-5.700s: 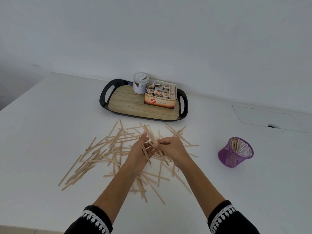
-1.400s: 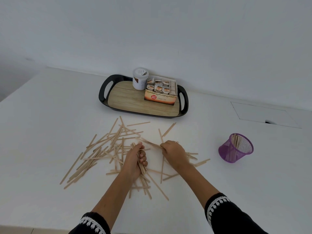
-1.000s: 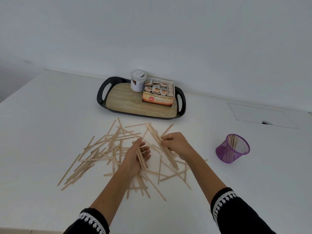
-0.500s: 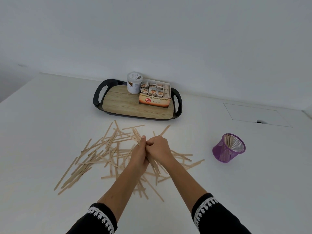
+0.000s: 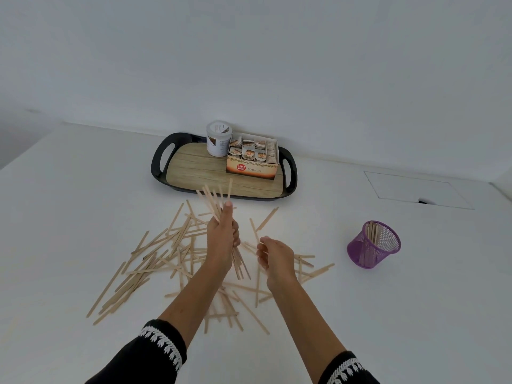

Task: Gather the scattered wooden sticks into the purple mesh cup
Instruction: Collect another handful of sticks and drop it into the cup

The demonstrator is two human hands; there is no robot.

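Centre of frame: we've got our left hand [image 5: 221,239] gripping a bundle of sticks [image 5: 214,200], ends fanning up toward the tray.
Right hand: our right hand [image 5: 273,257] hovers just beside it, fingers loosely curled, nothing in it as far as we can tell.
Cup: purple mesh cup [image 5: 372,245] sits at the right of the frame, upright with a slight lean, well apart from the pile.
Done so far: only a few sticks stand inside the cup.
Left to do: most of the scattered wooden sticks [image 5: 155,259] are spread over the white table [image 5: 69,203], left of centre and under our arms. We'd say we're early on.
Background: black-rimmed tray [image 5: 160,162] at upper centre holds a white tub [image 5: 218,138] and a tea box [image 5: 252,162].
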